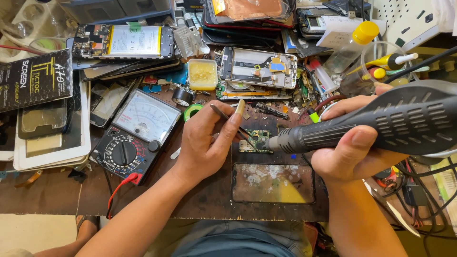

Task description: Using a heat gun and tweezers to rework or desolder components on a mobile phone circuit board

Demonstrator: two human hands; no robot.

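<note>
Left hand fingers pinch tweezers on board; right hand grips hot-air gun; one tub of yellow paste

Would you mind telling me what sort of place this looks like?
Most likely a phone repair workbench. The left hand holds tweezers over a small circuit board, the right hand aims a hot-air tool at it, and an analog multimeter and opened phones lie around.
</note>
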